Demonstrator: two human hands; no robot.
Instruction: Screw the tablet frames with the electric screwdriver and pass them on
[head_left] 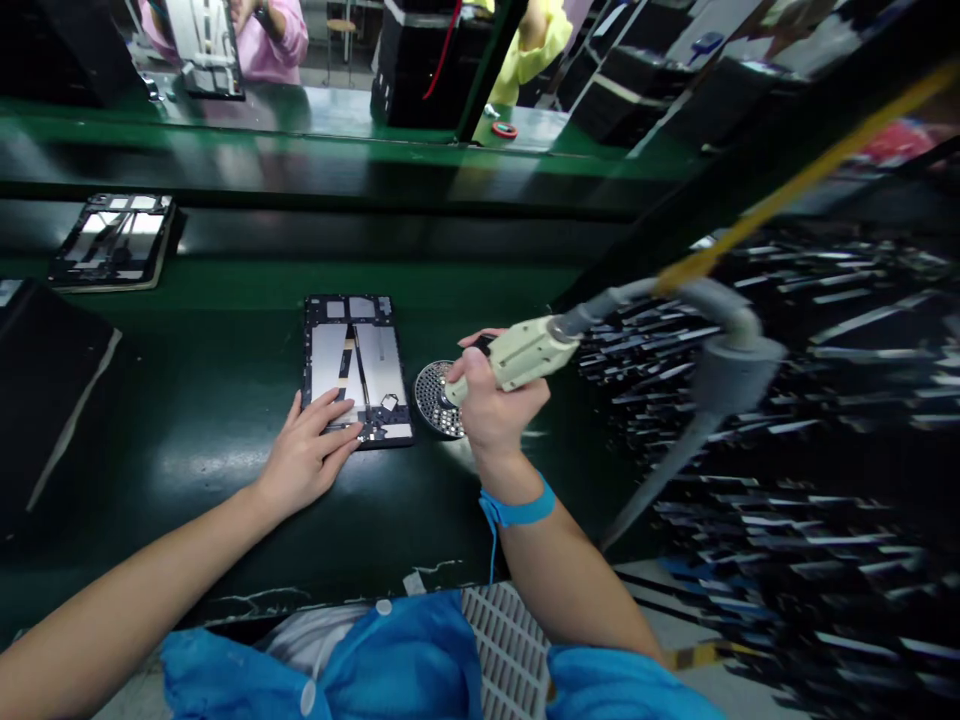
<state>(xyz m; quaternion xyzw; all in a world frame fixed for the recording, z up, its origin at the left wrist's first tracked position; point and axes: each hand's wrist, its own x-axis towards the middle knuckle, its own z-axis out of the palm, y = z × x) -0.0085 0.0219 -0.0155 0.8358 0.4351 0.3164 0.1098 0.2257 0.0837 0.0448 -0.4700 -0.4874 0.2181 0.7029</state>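
An opened tablet (379,365), its silver battery cells and dark flex cables showing, lies on the green bench. My left hand (311,450) rests on its lower left part, fingers stretched out. Wrapped around a pale green electric screwdriver (532,353) are the fingers of my right hand (491,400), just to the right of the tablet. The tool is tilted, its front end down at a round perforated metal screw dish (433,390). My hand hides part of the dish, and I cannot make out the bit's tip.
Another opened tablet (112,240) lies at the back left, beyond a black box (52,400). A grey hose (645,290) runs from the screwdriver past a yellow strap (810,180). Racks of thin dark panels (787,540) fill the right. Across the bench a person in pink (274,45) handles a tablet.
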